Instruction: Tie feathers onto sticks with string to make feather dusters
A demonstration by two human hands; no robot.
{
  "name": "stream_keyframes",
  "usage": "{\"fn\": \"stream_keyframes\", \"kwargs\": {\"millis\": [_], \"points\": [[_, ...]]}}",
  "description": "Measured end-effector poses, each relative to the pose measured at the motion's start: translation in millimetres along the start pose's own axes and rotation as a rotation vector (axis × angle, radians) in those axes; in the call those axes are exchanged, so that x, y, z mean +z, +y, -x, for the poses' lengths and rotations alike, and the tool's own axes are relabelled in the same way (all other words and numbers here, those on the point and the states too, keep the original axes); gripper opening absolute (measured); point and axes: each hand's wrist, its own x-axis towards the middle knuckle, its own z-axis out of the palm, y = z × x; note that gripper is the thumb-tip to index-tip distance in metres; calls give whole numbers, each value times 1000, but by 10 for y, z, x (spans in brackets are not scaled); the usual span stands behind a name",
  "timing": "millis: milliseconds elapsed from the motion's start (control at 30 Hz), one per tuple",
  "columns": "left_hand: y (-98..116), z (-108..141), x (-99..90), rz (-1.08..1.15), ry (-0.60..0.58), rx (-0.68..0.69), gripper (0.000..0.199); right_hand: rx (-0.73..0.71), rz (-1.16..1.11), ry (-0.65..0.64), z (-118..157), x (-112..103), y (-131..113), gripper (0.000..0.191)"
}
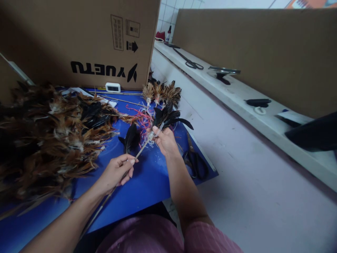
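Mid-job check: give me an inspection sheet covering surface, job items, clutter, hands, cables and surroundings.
Surface: blue tabletop, scattered with feathers and pale specks.
Job items: thin stick, with black feathers at its far end.
Clutter: brown feather pile at left; pink strings beyond the hands; dark-handled scissors near the right edge.
Hands: left hand grips the shaft; right hand pinches the feathered end.
Cables: nothing seen.
Surroundings: cardboard box at the back; white ledge at right, holding assorted items.

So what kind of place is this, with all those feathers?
It looks like a small craft workspace, though I can't be sure. A big feather pile covers part of the blue table, scissors lie near its edge, and the left hand holds a thin stick.
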Motion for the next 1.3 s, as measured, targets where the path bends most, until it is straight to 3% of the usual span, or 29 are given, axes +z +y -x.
{"fn": "stream_keyframes", "kwargs": {"millis": [433, 1300], "points": [[-56, -5, -14, -140, 27, 102, 27, 30, 36, 46, 10, 15, 18, 36], [-91, -12, -20, -313, 105, 178, 24, 106, 63, -12, 51, 55, 62, 40]]}}
